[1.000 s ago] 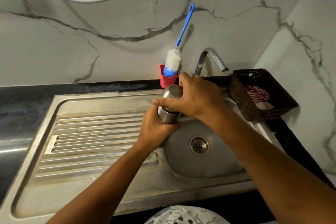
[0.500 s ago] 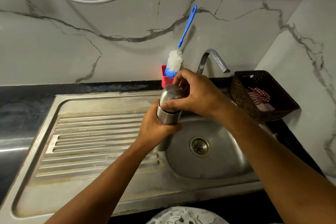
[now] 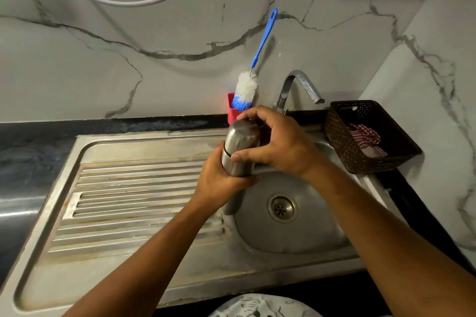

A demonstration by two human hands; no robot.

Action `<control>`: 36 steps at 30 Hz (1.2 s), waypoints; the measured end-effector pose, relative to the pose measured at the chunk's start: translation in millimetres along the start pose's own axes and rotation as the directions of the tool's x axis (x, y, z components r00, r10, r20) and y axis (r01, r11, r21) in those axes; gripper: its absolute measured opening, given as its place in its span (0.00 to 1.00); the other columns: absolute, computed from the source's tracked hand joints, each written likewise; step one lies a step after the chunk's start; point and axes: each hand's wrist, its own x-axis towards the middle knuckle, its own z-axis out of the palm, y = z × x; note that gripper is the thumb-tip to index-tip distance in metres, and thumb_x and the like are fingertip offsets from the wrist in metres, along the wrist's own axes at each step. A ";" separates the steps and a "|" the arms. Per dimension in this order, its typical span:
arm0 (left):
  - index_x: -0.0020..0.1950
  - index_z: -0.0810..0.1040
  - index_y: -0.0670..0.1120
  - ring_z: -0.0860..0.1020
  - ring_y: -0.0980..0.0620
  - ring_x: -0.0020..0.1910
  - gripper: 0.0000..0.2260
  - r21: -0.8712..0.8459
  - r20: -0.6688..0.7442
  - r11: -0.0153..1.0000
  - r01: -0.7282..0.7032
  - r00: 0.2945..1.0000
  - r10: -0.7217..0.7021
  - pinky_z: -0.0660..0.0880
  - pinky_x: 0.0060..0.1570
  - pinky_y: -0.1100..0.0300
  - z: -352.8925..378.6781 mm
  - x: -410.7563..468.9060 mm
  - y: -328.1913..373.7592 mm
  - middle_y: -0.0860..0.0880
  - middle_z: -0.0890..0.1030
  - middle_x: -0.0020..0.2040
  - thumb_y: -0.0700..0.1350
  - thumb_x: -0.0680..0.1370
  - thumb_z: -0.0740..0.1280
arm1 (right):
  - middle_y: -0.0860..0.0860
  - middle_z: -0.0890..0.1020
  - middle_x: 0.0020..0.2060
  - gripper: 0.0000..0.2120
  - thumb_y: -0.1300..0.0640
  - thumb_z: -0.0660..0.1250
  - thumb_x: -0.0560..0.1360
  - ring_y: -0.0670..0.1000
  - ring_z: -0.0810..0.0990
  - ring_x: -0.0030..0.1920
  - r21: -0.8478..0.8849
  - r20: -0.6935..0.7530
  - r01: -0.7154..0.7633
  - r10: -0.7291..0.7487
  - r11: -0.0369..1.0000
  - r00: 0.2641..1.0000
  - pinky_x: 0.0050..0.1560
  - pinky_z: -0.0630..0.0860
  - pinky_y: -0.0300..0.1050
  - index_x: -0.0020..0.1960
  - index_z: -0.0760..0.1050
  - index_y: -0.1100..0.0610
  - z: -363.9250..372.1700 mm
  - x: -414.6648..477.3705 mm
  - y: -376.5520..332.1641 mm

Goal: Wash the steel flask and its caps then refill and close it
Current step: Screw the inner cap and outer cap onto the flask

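A steel flask (image 3: 233,166) stands upright over the left rim of the sink bowl (image 3: 296,234). My left hand (image 3: 219,185) grips its body from the left. On top sits the steel outer cap (image 3: 240,135), and my right hand (image 3: 275,144) is curled round that cap, thumb in front and fingers behind. The flask's lower end shows below my left hand. The tap (image 3: 301,87) stands behind my right hand, with no water seen running.
A blue-handled bottle brush (image 3: 248,85) stands in a red holder (image 3: 233,110) against the marble wall. A dark woven basket (image 3: 368,136) with a checked cloth sits right of the tap. The ribbed steel drainboard (image 3: 134,198) lies to the left. The drain (image 3: 282,208) is open.
My right hand has shifted its grip on the cap, with the thumb coming round to the front. The flask and my left hand stay in about the same place.
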 end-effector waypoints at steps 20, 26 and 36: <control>0.59 0.76 0.53 0.85 0.55 0.48 0.29 0.016 0.133 1.000 0.011 0.991 -0.014 0.82 0.43 0.63 14.3 -9.5 12.5 0.57 0.85 0.49 0.33 0.66 0.82 | 0.57 0.84 0.46 0.14 0.63 0.77 0.67 0.58 0.83 0.49 0.459 -0.197 0.063 0.032 0.886 0.980 0.49 0.84 0.47 0.51 0.79 0.62 29.9 -2.1 3.6; 0.61 0.77 0.53 0.85 0.55 0.50 0.30 -0.011 -0.001 1.000 -0.018 1.000 0.018 0.82 0.43 0.64 25.9 -15.0 3.3 0.57 0.86 0.50 0.35 0.65 0.84 | 0.51 0.84 0.43 0.12 0.57 0.75 0.63 0.52 0.83 0.47 0.396 -0.395 0.026 0.145 0.918 0.907 0.49 0.84 0.48 0.47 0.80 0.55 49.7 -0.1 2.8; 0.73 0.71 0.52 0.81 0.64 0.57 0.33 0.009 -0.223 0.997 -0.077 0.972 0.077 0.78 0.49 0.71 18.6 -16.1 3.9 0.59 0.82 0.58 0.44 0.71 0.82 | 0.43 0.82 0.40 0.12 0.56 0.78 0.65 0.45 0.82 0.43 0.315 -0.463 0.051 0.107 0.948 0.880 0.42 0.80 0.33 0.46 0.80 0.52 73.4 22.4 -15.2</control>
